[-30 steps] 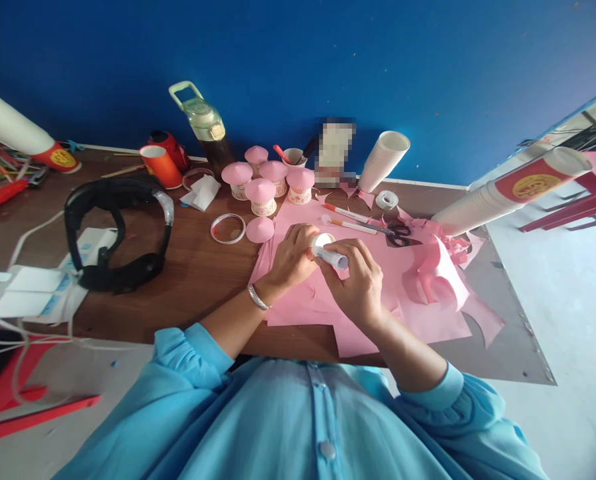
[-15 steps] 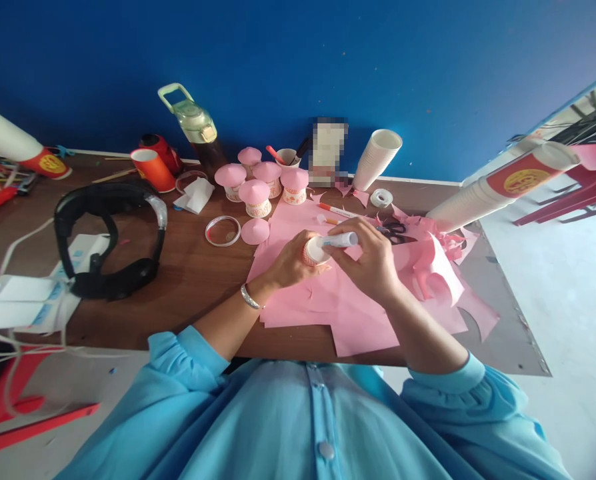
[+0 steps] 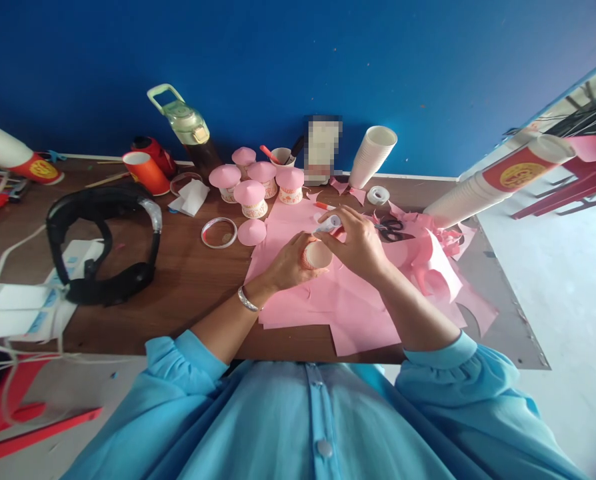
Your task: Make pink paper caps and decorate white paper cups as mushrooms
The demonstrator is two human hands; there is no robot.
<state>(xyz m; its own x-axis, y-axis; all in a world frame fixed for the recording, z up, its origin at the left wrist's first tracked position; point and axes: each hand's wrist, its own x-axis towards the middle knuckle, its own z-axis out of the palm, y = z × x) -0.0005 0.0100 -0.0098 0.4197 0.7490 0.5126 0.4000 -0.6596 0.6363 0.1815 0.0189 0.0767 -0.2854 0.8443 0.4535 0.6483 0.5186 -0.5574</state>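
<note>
My left hand [image 3: 287, 265] is wrapped round a small patterned paper cup [image 3: 318, 255], its pale round end turned up toward me. In my right hand [image 3: 361, 245] is a slim white glue tube [image 3: 331, 224], pinched between thumb and fingers. The tube's tip is close to the cup's far rim; whether it touches cannot be made out. Under both hands lie pink paper sheets [image 3: 298, 308]. Beyond my left hand stand several small cups with pink cone tops [image 3: 251, 193], and a loose pink paper cone [image 3: 252, 233] lies in front of them.
Black scissors [image 3: 391, 230] and pink scraps [image 3: 445, 241] lie to the right, near a leaning stack of paper cups [image 3: 471, 193]. Another cup stack [image 3: 374, 157], a tape roll [image 3: 378, 195] and a bottle [image 3: 191, 130] stand along the wall. A black headset [image 3: 103, 247] is left.
The glue tube has moved from over the cup's near-right end to its far rim, tilting as my right hand shifted left and up. My left hand keeps its hold on the cup.
</note>
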